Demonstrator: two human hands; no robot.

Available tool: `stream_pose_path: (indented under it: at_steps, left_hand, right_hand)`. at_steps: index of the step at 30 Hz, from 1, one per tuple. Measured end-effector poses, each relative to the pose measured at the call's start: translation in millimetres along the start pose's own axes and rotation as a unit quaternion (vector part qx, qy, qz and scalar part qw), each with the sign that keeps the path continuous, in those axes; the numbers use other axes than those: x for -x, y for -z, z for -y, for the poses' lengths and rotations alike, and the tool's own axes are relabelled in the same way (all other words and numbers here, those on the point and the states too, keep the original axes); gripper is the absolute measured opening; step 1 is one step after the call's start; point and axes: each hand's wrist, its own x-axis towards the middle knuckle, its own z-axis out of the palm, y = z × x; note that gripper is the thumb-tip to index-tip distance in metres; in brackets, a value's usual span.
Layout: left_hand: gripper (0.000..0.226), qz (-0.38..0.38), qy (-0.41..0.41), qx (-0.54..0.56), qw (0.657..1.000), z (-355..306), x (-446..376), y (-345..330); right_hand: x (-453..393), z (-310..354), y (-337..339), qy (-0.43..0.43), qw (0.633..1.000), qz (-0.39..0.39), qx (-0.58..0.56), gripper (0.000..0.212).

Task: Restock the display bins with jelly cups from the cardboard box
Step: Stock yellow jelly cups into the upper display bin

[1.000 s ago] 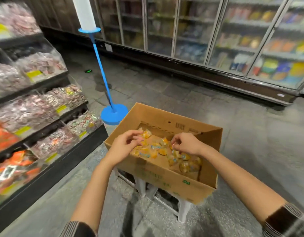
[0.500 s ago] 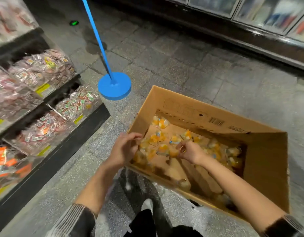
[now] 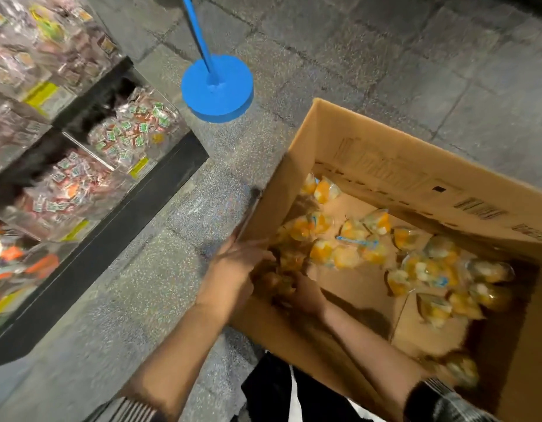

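An open cardboard box fills the right side, with several orange-and-clear jelly cups scattered over its floor. Both my hands are inside its near left corner. My left hand reaches over the left wall, and my right hand meets it from the right. Together they grip a small cluster of jelly cups, which is blurred and partly hidden by my fingers. The clear display bins stand on the shelf unit to the left, holding wrapped sweets.
A blue round stand base with a thin blue pole sits on the stone floor just beyond the box. The shelf's black plinth runs diagonally at the left. My dark trousers show below the box.
The view has tilted down and closer to the box. My two hands have come together in the near left corner around a cluster of cups.
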Motion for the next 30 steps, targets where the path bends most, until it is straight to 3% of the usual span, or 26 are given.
stream_pose_path:
  at_steps: [3,10,12,18,22,26,30]
  left_hand:
    - [0.034,0.025,-0.045,0.008,0.999,-2,-1,3]
    - [0.033,0.018,-0.026,-0.02,0.999,-9,1,5]
    - [0.04,0.025,-0.021,-0.022,0.999,-12,0,8]
    - [0.077,0.117,-0.048,-0.136,0.983,-23,-3,11]
    - [0.098,0.177,-0.004,-0.17,0.969,-32,-5,18]
    - [0.11,0.17,0.011,-0.15,0.974,-34,-5,18]
    - [0.089,0.135,-0.009,-0.125,0.983,-31,-4,17]
  right_hand:
    - [-22,6,-17,0.002,1.0,-0.014,-0.003,0.048]
    - [-46,-18,-26,0.007,0.998,-0.009,0.061,0.042]
    - [-37,-24,-23,0.0,1.0,-0.013,0.021,0.041]
    - [21,-22,18,-0.072,0.969,-0.153,-0.181,0.03]
    - [60,7,42,-0.077,0.875,-0.06,-0.473,0.031]
    - [87,29,50,-0.071,0.775,0.066,-0.625,0.032]
    - [94,37,46,-0.03,0.785,0.119,-0.607,0.031]
